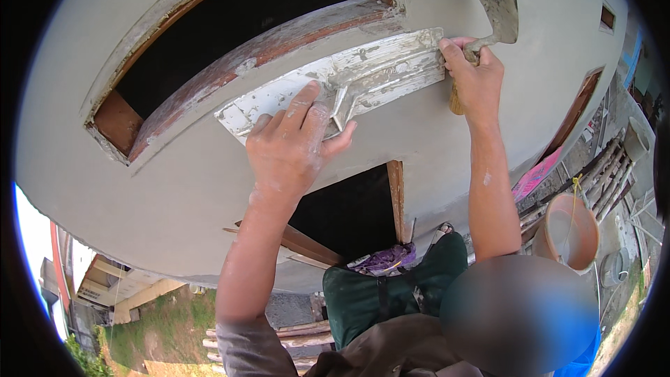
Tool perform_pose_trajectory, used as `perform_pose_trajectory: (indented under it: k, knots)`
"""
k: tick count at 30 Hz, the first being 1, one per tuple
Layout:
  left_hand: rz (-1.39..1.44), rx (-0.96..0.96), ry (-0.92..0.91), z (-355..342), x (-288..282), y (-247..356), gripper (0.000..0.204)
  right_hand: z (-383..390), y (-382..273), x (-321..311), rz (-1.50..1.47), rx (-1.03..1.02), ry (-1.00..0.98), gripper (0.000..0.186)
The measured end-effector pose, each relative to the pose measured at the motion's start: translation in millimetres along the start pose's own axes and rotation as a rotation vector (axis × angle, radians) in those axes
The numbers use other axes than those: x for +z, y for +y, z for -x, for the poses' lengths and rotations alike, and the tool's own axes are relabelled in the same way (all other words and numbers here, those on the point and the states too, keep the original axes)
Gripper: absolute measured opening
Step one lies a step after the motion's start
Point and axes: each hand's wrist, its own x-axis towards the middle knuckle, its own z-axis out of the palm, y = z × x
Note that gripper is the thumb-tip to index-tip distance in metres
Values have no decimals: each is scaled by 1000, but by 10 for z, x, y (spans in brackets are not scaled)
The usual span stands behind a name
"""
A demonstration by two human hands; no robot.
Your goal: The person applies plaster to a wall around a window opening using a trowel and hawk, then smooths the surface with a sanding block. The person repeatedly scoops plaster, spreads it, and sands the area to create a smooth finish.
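Observation:
A long white plastering float [398,66], smeared with grey mortar, lies against the grey wall just below a window opening. My left hand [289,143] holds the float near its left end, fingers laid over its back and thumb beside the raised handle. My right hand [478,80] is closed round the wooden handle of a pointed trowel [499,7]. The trowel's blade points upward, with wet mortar on it. The thumb and fingertips of that same hand also touch the float's right end. Whatever lies between the float and the wall is hidden.
The upper window opening has a rough sill [244,66]. Lower down, a second opening [356,202] has a wooden frame. Wooden poles [600,178], an orange-brown bucket [569,230] and a grey bucket [636,139] are at the right. More poles [303,335] show below me.

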Motion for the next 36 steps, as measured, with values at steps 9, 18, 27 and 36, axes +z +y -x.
perform_pose_trajectory:
  k: [9, 18, 27, 36]
  knots:
    - [-35, -41, -59, 28, -44, 18, 39, 518, 211, -857, 121, -79, 129, 28]
    - [-46, -28, -32, 26, -27, 21, 41, 731, 446, -1469, 333, 95, 153, 25]
    - [-63, -24, -90, 4, -66, 27, 39, 134, 34, -62, 199, -106, -45, 25]
    - [-84, -19, -76, -2, -71, 38, 42, 87, 65, -37, 116, -70, -47, 27]
